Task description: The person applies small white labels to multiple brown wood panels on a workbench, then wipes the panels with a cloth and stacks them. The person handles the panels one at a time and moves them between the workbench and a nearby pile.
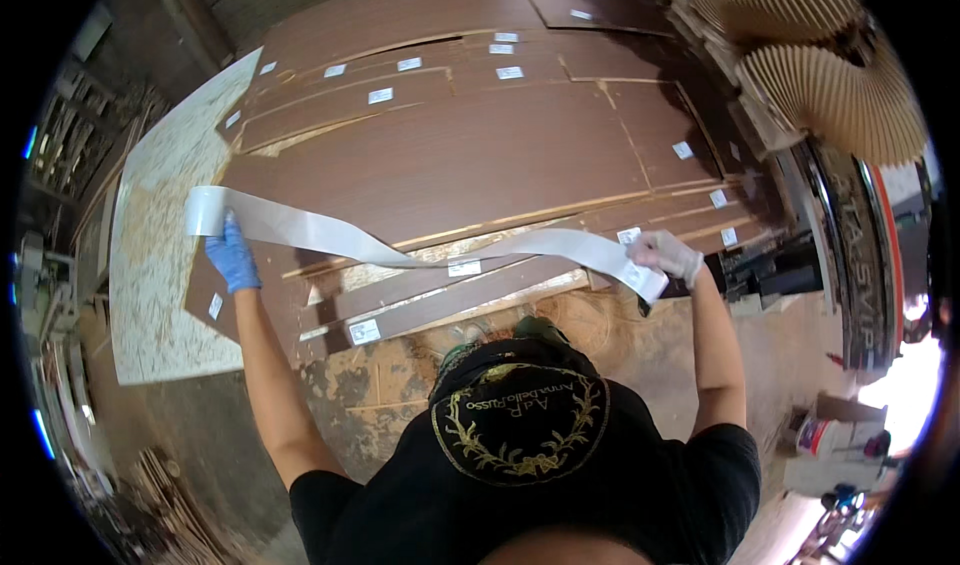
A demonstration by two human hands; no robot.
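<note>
Over there, the left hand (232, 257) grips a white roll (206, 211); the right hand (670, 255) pinches its unrolled strip (320, 233) near the end, twisted and sagging over brown boards (430, 165).

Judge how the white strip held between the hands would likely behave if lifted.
The white strip is probably floppy, since it curves and seems to twist between the left hand and right hand. It looks thin, so likely light for its length. Its round roll could wheel away if laid on its curved side.
</note>
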